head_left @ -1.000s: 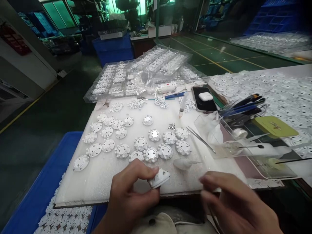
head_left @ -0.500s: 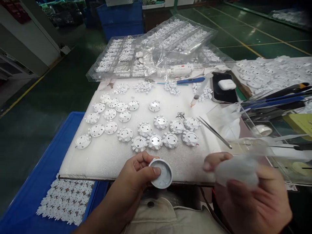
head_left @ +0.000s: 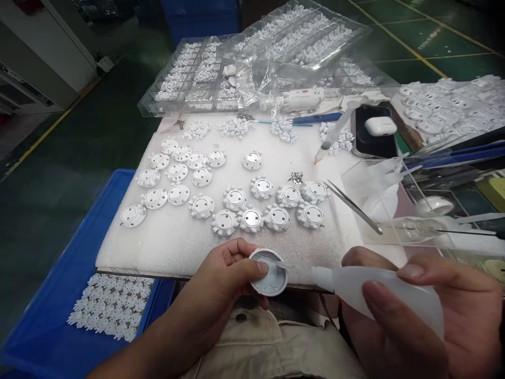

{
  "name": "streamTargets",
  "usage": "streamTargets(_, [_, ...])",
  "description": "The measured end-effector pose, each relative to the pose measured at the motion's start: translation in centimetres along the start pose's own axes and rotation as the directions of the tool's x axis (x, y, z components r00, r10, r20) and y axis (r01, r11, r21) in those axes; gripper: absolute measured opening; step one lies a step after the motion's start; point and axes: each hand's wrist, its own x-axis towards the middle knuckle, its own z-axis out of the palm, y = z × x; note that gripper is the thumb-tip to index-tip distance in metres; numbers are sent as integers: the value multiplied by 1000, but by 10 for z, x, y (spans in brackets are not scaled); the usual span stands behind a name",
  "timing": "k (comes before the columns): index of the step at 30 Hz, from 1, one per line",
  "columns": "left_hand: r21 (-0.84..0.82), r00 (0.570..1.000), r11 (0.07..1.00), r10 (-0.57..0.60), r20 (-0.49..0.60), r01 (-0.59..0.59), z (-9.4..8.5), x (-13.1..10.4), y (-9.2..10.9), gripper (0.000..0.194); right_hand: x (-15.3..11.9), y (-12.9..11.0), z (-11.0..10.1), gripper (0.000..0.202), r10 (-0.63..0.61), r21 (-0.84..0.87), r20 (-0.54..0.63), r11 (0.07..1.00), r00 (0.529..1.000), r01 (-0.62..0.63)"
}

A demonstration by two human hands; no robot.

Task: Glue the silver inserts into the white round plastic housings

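Note:
Between thumb and fingers, my left hand [head_left: 232, 279] grips a round white plastic cup-like part [head_left: 278, 281], its hollow side tilted up toward me. My right hand [head_left: 426, 316] is closed around a translucent squeeze bottle [head_left: 382, 295] lying nearly level. The bottle's thin clear nozzle points left and reaches into the hollow of the round part; whether its tip touches the inside I cannot tell. Beyond my hands, several round white parts with knobbed rims [head_left: 252, 218] stand on the white foam board [head_left: 165, 247]. Tweezers [head_left: 353, 208] lie at the board's right side.
Clear trays of small white pieces [head_left: 185, 73] stand at the back. A syringe [head_left: 333, 137], a blue-handled tool [head_left: 317, 118] and a phone [head_left: 374, 131] with a white case [head_left: 381, 126] lie at the right rear. A blue bin [head_left: 35, 326] sits lower left.
The squeeze bottle has turned in my right hand so its nozzle now points left, into the round part. My left hand and the part have shifted slightly right. The view has tilted a little.

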Motion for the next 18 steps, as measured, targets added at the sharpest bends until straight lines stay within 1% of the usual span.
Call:
streamTargets(3, [-2,1000,1000,-9,-2,9,0,-1,0,18,3,-4,2,21,77,82,17,994,997,-79])
streamTargets(5, [-1,1000,1000,-5,6,5,-1,0,-1,17,6,-9,6,19,105,90,19,990,994,-106])
streamTargets(10, [4,1000,1000,4,12,-4,-1,2,-2,15,9,-14,10,21,109,67,-39,992,993,-106])
streamTargets(15, [8,1000,1000,19,7,-19,0,2,-2,15,3,-8,5,19,58,22,45,998,997,-59])
streamTargets(18, [7,1000,1000,16,5,-16,0,1,-1,14,-3,-5,-2,19,55,-9,9,998,998,-54])
